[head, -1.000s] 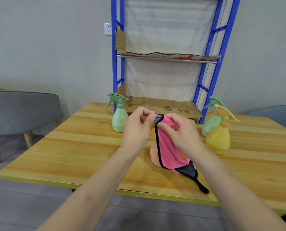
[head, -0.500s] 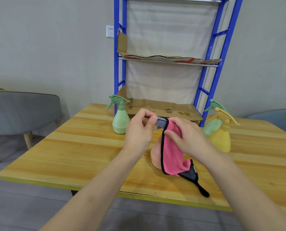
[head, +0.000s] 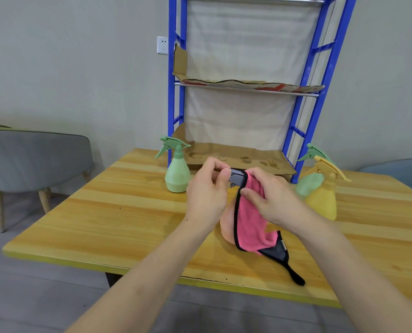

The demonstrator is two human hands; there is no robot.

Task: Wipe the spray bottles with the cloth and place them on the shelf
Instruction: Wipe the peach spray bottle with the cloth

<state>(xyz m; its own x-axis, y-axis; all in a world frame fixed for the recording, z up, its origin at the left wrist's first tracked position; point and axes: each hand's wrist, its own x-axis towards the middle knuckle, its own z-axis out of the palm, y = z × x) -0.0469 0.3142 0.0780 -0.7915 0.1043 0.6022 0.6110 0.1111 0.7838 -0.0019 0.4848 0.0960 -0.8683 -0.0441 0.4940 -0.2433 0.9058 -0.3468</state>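
Note:
A peach spray bottle [head: 226, 229] stands on the wooden table [head: 116, 219], mostly covered by a pink cloth [head: 250, 227] with black edging and a grey corner. My left hand [head: 207, 195] pinches the bottle's top at the cloth's grey corner. My right hand [head: 269, 198] presses the cloth against the bottle's upper part. A green spray bottle [head: 177, 176] stands at the back left. A yellow spray bottle [head: 322, 200] stands at the right, with another green bottle [head: 308, 183] behind it. The blue shelf rack [head: 248, 90] rises behind, its cardboard-lined shelves bare.
The rack's bottom cardboard sheet [head: 236, 157] lies on the table just behind my hands. A grey chair [head: 32, 159] stands left of the table and a blue chair [head: 397, 169] at the far right. A wall socket [head: 163, 45] sits left of the rack.
My right hand has slid the cloth a little lower down the bottle's neck. The view has tilted slightly downward. The other bottles have not moved.

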